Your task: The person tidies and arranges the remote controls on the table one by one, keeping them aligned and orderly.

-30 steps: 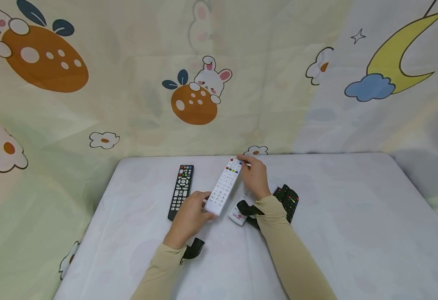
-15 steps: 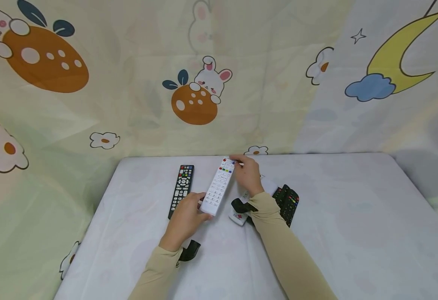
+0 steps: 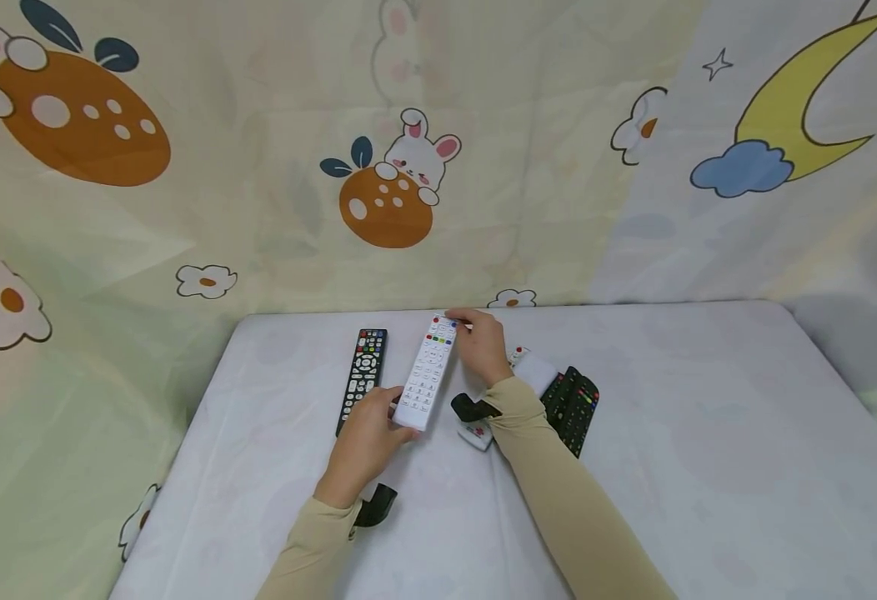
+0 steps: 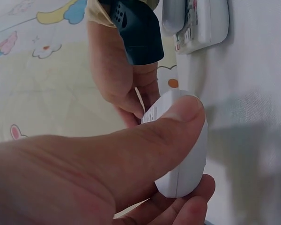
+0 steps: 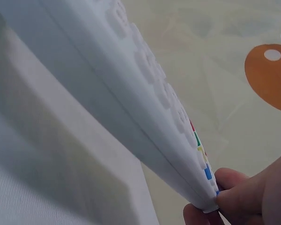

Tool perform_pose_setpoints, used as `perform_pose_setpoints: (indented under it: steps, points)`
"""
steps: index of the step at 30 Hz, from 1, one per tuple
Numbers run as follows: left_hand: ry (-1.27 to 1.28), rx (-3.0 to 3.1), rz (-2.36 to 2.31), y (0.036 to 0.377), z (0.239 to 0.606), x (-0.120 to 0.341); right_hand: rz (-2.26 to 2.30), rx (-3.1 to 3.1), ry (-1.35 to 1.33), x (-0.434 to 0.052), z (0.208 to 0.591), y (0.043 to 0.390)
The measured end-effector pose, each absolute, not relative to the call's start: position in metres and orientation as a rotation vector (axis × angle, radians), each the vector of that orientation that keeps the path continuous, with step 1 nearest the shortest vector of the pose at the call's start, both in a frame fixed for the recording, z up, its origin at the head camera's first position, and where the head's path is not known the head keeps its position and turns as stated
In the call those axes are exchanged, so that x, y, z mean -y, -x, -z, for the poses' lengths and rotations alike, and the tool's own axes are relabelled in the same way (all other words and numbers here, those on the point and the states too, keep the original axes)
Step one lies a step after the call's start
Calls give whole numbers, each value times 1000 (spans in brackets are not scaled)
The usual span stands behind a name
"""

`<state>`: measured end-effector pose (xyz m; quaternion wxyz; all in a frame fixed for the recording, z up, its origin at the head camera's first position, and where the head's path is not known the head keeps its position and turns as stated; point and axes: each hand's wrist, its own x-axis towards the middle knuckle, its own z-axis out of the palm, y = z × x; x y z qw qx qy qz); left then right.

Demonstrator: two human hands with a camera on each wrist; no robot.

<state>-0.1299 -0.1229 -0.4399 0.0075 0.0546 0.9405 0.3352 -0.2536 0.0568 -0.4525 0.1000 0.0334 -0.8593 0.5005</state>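
A white remote control [image 3: 428, 372] is held above a white-covered table [image 3: 709, 450] by both hands, keypad upward. The left hand [image 3: 367, 437] grips its near end, thumb [image 4: 145, 140] curled over the rounded end and fingers beneath; the right hand [image 3: 483, 346] pinches its far end, fingertips [image 5: 234, 183] closed on the corner beside the coloured keys. The keypad carries a red key at the far end, then a row of red, green, yellow and blue keys, then rows of white keys; their legends are too small to read. Just left of it, a black remote control [image 3: 363, 379] lies flat on the table, keys up, with a red key at its far end. Under the right forearm lie a second white remote [image 3: 476, 433] bearing a small red logo, not legible, and a second black remote [image 3: 573, 400] with coloured keys. A cartoon-printed cloth [image 3: 386, 183] (rabbits, flowers, moon, cloud) hangs behind; no writing on it is legible.
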Motion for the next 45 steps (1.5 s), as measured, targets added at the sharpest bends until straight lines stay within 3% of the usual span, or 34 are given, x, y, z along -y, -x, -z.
perform_pose_setpoints:
  steps: [19, 45]
  points:
    - [-47, -2988, -962, 129, 442, 124, -1482, 2724, -95, -30, 450, 265]
    - [-82, -3121, -743, 124, 445, 119, -1458, 2833, -205, -14, 457, 274]
